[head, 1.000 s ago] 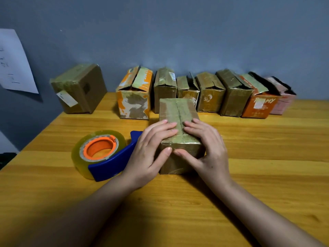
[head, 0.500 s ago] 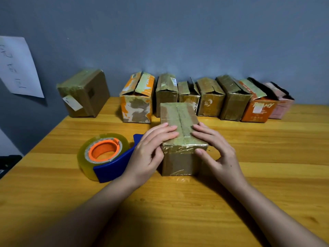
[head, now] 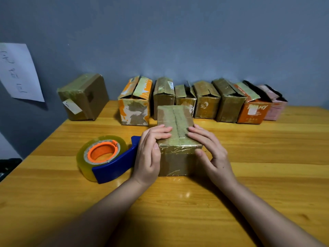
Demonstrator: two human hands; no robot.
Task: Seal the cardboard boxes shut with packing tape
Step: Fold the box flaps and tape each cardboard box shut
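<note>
Surface: a yellow-brown wooden surface (head: 267,154) set against a grey-blue wall (head: 178,41).
Box in work: a small brown cardboard box wrapped in glossy clear tape (head: 176,139), standing near the middle of the surface, flaps closed, a seam running down its top away from the viewer.
Left hand: the left hand (head: 148,154) lies against the box's left side, its straight fingers (head: 163,131) flat on the top near the front edge, thumb on the front face; grip spread and pressing, not curled round the box.
Right hand: the right hand (head: 212,152) mirrors it on the right side, fingers (head: 195,131) flat on the top, thumb at the front right corner; grip likewise spread and pressing.
Tape: a roll of clear packing tape with an orange core in a blue plastic dispenser (head: 105,157), lying on the surface just left of the left hand.
Back row: seven small cardboard boxes (head: 206,100) side by side along the wall, brown, orange and pink, several with flaps standing open.
Separate box: a larger brown taped cardboard box with a white label (head: 83,97), alone at the far left corner.
Wall: a white paper sheet with handwriting (head: 19,72) fixed at the left.
</note>
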